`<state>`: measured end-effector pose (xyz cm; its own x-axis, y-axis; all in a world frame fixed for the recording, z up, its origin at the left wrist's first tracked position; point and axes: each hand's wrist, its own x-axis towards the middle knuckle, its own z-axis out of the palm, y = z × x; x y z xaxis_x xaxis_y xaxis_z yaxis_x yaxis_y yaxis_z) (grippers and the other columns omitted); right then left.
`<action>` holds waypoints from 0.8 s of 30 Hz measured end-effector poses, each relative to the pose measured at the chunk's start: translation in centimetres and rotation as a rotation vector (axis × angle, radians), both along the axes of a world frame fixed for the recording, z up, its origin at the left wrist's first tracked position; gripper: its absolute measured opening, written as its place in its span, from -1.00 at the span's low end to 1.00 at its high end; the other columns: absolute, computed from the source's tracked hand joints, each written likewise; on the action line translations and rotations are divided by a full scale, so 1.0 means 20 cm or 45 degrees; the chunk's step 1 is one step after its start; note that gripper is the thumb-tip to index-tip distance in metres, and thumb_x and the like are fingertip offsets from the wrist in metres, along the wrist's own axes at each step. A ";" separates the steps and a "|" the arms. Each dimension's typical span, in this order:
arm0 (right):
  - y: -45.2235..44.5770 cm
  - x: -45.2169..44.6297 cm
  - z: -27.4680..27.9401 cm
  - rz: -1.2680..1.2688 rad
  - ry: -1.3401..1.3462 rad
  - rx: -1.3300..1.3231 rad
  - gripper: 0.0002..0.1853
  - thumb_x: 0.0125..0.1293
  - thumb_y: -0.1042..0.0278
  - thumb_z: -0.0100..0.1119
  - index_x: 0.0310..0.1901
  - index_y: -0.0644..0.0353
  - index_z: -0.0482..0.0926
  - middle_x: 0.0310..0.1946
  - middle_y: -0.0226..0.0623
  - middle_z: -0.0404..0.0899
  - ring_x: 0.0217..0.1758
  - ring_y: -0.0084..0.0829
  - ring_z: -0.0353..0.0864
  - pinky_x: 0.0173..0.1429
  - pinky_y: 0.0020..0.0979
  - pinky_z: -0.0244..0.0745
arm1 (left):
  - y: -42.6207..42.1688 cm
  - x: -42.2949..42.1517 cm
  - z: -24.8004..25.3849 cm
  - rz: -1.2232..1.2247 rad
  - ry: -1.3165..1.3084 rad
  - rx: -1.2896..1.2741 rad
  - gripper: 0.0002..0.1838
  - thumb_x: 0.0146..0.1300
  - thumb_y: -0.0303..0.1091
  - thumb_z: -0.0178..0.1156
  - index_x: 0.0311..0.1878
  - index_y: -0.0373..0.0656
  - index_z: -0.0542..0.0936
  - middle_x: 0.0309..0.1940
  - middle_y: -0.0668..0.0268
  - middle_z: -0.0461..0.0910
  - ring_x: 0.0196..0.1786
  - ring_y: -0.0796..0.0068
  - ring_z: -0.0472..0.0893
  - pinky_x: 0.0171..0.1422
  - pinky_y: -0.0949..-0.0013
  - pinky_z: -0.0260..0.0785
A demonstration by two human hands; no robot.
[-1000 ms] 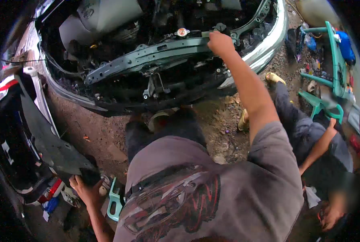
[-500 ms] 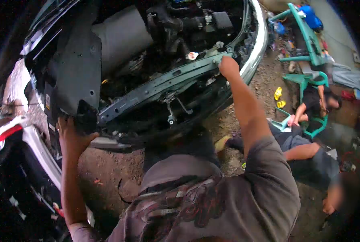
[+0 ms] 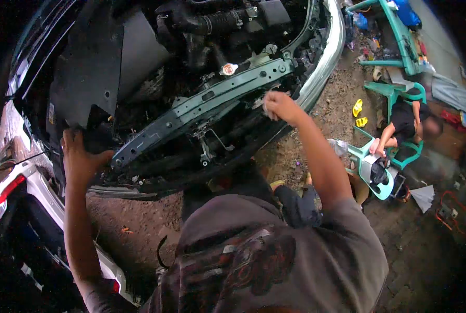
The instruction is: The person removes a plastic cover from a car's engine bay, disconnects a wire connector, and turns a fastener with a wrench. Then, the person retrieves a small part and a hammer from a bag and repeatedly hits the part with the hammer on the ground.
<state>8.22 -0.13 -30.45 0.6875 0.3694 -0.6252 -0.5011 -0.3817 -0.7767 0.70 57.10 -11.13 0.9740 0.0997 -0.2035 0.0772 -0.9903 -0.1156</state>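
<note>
Markings on the orange-white cap (image 3: 228, 69), twelve o'clock, are unreadable. Left hand (image 3: 81, 156), nine o'clock, spreads at the dark panel (image 3: 89, 65), ten o'clock; right hand (image 3: 282, 107), one o'clock, curls; either's hold I cannot tell.

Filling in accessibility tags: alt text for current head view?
Looking down on the open front of a car: the wearer's left hand is at the lower edge of a dark panel, the curled right hand near a grey-green crossbar. At right, another person in black is among green chairs.
</note>
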 end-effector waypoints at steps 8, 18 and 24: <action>-0.76 -0.83 0.03 -0.209 -0.079 -0.473 -0.82 0.37 0.35 0.29 -0.34 0.26 0.60 -0.40 -0.33 0.62 -0.35 -0.50 0.56 -0.19 -0.31 0.52 | 0.05 0.20 -0.05 -0.082 0.117 0.181 0.15 -0.23 0.28 0.61 0.32 -0.38 0.45 0.45 -0.14 0.23 0.56 -0.24 0.20 0.54 -0.07 0.29; -1.28 -1.64 -0.49 0.102 -0.034 -1.386 -0.80 0.24 0.33 0.30 -0.43 0.30 0.72 -0.49 -0.04 0.72 -0.40 -0.22 0.79 -0.25 -0.18 0.64 | -0.25 0.54 -0.12 -0.219 0.164 0.087 0.12 -0.18 0.40 0.55 0.25 -0.40 0.53 0.37 0.02 0.31 0.52 -0.08 0.26 0.45 -0.01 0.39; -1.16 -1.50 -0.53 -0.009 -0.046 -1.428 -0.84 0.25 0.41 0.22 -0.37 0.33 0.70 -0.42 0.00 0.72 -0.29 -0.09 0.79 -0.18 -0.08 0.67 | -0.39 0.61 -0.24 -0.165 0.265 0.142 0.09 -0.10 0.44 0.49 0.22 -0.42 0.56 0.37 0.06 0.30 0.52 -0.01 0.25 0.33 -0.03 0.42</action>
